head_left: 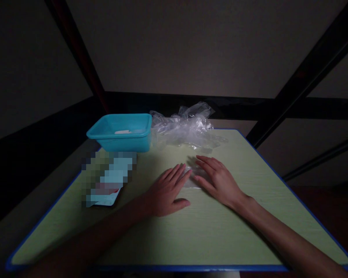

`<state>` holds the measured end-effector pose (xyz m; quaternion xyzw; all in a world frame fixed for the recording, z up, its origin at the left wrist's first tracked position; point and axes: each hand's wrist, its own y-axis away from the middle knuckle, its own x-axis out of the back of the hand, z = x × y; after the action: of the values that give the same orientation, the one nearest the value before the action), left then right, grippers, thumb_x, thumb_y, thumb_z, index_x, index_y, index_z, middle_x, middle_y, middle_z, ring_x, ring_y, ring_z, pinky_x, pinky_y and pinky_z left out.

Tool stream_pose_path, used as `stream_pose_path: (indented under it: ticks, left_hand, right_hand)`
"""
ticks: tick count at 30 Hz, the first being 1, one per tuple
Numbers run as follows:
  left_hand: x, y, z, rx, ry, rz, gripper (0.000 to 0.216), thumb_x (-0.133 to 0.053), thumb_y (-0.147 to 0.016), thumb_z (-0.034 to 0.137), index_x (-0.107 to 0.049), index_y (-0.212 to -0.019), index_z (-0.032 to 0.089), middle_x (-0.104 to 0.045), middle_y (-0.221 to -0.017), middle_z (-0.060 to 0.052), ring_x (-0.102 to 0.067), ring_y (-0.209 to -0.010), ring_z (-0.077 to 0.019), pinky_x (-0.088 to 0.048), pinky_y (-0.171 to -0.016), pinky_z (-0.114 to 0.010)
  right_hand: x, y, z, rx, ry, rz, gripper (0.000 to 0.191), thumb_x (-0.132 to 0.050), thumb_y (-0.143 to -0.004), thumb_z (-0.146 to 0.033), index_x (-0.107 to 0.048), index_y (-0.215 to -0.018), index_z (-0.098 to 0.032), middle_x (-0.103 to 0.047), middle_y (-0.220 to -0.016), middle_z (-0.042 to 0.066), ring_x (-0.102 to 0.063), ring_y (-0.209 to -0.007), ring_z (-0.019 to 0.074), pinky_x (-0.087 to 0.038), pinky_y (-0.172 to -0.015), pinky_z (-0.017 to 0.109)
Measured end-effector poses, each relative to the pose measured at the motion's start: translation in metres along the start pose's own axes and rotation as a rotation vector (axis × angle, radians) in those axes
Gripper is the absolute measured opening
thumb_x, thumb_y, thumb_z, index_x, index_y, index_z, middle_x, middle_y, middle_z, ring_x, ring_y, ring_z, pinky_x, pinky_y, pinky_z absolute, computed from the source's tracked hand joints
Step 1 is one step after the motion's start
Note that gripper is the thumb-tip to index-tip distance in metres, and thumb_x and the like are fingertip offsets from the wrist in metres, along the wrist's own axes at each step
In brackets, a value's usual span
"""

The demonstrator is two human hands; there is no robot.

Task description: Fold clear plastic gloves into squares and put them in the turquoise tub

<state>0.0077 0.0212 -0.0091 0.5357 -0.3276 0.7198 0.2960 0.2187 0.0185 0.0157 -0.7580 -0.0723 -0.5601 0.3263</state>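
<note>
My left hand (166,191) lies flat on the pale green table (208,231), fingers stretched out toward the middle. My right hand (217,178) lies flat just to its right, fingers extended and pointing left. Between and under the fingertips of both hands sits a small clear plastic bag (193,178), pressed against the tabletop. Neither hand grips anything.
A turquoise plastic tub (123,133) stands at the back left with something white inside. A heap of crumpled clear plastic bags (185,127) lies behind my hands. A light blue packet (108,177), partly blurred, rests at the left. The table has a blue rim (191,267). The room is dim.
</note>
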Motion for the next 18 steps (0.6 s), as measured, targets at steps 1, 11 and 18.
stream_pose_path:
  ticks: [1, 11, 18]
  left_hand:
    - [-0.001, 0.0, -0.001, -0.001, 0.028, 0.016, 0.081, -0.055, -0.081, 0.043, -0.016, -0.142, 0.008, -0.02, -0.148, -0.023, -0.014, -0.138, -0.0311, -0.02, -0.109, -0.046]
    - [-0.002, 0.003, -0.012, 0.157, 0.612, 0.141, 0.082, -0.051, -0.073, 0.019, -0.008, -0.142, 0.011, -0.016, -0.15, -0.018, -0.015, -0.138, -0.0289, -0.017, -0.112, -0.048]
    - [-0.005, -0.003, -0.024, 0.256, 0.972, 0.399, 0.057, -0.051, -0.073, 0.02, -0.033, -0.126, 0.023, -0.038, -0.139, -0.012, -0.037, -0.129, -0.0253, -0.035, -0.102, -0.044]
  right_hand:
    - [-0.002, -0.001, -0.002, 0.031, -0.029, 0.025, 0.04, -0.043, -0.09, -0.038, -0.056, -0.116, -0.011, -0.06, -0.119, 0.017, -0.055, -0.11, 0.0266, -0.042, -0.095, 0.048]
    - [-0.008, 0.007, -0.016, 0.253, -0.109, -0.03, 0.028, -0.047, -0.09, -0.032, -0.064, -0.098, -0.012, -0.067, -0.096, 0.012, -0.059, -0.095, 0.0242, -0.048, -0.086, 0.044]
    - [-0.013, 0.006, -0.021, 0.314, -0.082, -0.151, 0.034, -0.045, -0.092, -0.032, -0.06, -0.114, -0.011, -0.065, -0.115, 0.011, -0.059, -0.105, 0.0236, -0.046, -0.094, 0.043]
